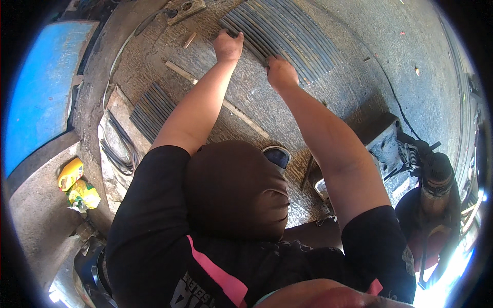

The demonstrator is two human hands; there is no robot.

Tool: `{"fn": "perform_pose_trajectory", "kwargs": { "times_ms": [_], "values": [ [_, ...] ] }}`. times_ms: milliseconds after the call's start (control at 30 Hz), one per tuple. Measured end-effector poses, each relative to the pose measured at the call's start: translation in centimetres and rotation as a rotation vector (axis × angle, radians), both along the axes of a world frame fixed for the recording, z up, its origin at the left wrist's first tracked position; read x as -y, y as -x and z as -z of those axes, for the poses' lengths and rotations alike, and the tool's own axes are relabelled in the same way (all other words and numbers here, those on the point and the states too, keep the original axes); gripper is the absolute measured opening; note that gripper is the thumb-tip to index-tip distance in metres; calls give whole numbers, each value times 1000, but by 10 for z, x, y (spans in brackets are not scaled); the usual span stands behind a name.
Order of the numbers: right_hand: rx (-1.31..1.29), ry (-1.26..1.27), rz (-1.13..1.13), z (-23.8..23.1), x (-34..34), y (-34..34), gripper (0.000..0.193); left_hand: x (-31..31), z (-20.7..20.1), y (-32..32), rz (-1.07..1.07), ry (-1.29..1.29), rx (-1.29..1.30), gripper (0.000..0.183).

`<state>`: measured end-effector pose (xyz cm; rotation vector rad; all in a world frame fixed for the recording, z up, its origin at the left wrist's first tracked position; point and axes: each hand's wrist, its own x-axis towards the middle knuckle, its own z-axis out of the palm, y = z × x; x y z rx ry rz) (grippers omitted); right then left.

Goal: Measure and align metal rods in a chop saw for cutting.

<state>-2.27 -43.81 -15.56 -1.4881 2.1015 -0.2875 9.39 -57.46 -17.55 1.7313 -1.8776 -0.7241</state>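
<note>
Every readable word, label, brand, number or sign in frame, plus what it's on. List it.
Black shirt: pale printed lettering on the chest, partly readable; wording withheld.
Upper yellow packet: any print is too small and blurred to read.
Lower yellow-green packet: same, too small and blurred to read.
Larger row of gray rods: no readable text; any marks are too fine to make out.

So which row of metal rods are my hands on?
The larger row of metal rods, at the top: your left hand and right hand touch its near edge. The smaller row, left of your left forearm, has no hand on it.
</note>
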Motion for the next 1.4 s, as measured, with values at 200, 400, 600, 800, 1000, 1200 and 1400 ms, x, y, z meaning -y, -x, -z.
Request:
{"fn": "perform_pose_trajectory", "kwargs": {
  "times_ms": [200, 400, 600, 800, 1000, 1200, 1400],
  "values": [
    [-11, -13, -19, -4, 0, 4, 27, -1, 1, 0, -31, 1, 13, 48],
    [9, -108, 54, -25, -18, 21, 33, -4, 7, -3, -51, -9, -93, 49],
    [18, -134, 153, -64, -47, 15, 33, -44, 13, 1, -2, -64, -210, 41],
    [-125, -422, -138, -150, -94, -3, 35, -95, -48, 24, 325, -574, -296, 23],
    [-113, -250, 45, -219, -175, -2, 34, -173, -153, 53, 937, -771, -370, 21],
    [-292, -343, 114, -333, -247, -13, 29, -223, -244, 101, 1411, -738, -382, 26],
    [-352, -2, -206, -446, -337, -82, 13, -260, -318, 103, 1537, -608, -226, 27]
  ]
}}
